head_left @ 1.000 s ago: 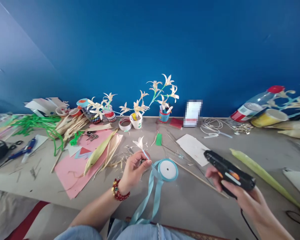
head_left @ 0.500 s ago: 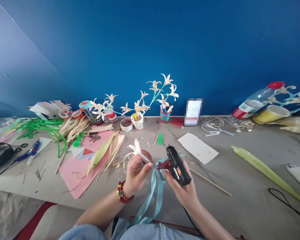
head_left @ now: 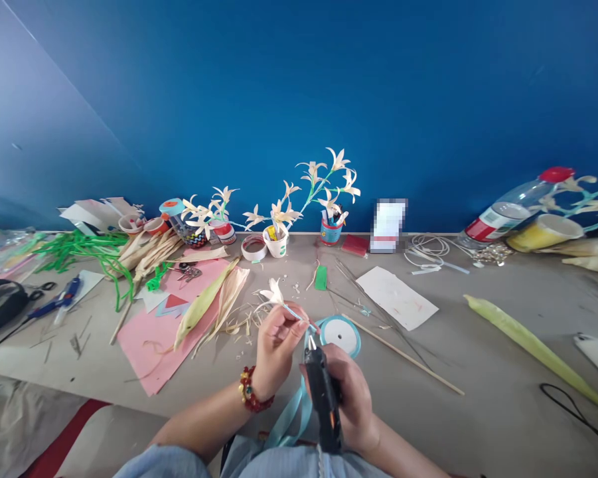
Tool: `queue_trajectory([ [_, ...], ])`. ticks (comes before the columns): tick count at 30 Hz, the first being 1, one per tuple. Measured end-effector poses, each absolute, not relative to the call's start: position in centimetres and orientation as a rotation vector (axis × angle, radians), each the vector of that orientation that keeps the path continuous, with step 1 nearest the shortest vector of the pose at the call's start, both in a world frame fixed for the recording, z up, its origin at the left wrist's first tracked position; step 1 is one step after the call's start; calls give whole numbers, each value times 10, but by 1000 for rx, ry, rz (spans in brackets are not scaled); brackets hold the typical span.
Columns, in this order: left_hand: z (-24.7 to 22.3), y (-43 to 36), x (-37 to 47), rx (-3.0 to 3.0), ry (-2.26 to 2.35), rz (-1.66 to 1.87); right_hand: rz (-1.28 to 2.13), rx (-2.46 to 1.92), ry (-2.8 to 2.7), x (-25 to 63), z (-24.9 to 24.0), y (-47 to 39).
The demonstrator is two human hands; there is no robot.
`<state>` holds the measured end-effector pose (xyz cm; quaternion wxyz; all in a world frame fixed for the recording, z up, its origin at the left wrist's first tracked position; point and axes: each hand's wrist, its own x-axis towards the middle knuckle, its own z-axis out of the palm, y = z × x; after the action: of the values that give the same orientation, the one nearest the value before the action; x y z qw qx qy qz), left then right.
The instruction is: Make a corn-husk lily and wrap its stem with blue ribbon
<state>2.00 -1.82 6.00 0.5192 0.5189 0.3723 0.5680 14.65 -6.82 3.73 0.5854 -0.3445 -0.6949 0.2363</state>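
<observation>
My left hand (head_left: pixel 279 342) pinches the blue-wrapped stem of a white flower (head_left: pixel 273 292), whose petals point up and to the left. In my right hand (head_left: pixel 351 392) is a black glue gun (head_left: pixel 322 398), its metal nozzle close to the stem beside my left fingertips; whether it touches I cannot tell. A light blue ribbon (head_left: pixel 291 415) hangs below my hands toward my lap. Just beyond my right hand, a ribbon spool (head_left: pixel 339 335) with a white face and blue rim lies on the table.
Finished flowers stand in a white cup (head_left: pixel 277 244) and other pots along the wall. Pink paper (head_left: pixel 149 345) with corn husks lies left, near a blue glue gun (head_left: pixel 62 299). A wooden stick (head_left: pixel 408 352), white paper (head_left: pixel 397 297) and a green husk (head_left: pixel 532 345) lie right.
My right hand has turned the glue gun so its nozzle points up at the stem, and moved lower and slightly left. The ribbon spool has come into view on the table.
</observation>
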Motion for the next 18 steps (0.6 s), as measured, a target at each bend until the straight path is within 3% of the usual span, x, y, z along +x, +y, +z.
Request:
queue_trajectory([
  [12, 58, -17, 24, 1051, 799, 1226, 526, -691, -1777, 147, 36, -66],
  [18, 55, -12, 19, 1114, 827, 1306, 510, -1010, -1718, 172, 30, -74],
])
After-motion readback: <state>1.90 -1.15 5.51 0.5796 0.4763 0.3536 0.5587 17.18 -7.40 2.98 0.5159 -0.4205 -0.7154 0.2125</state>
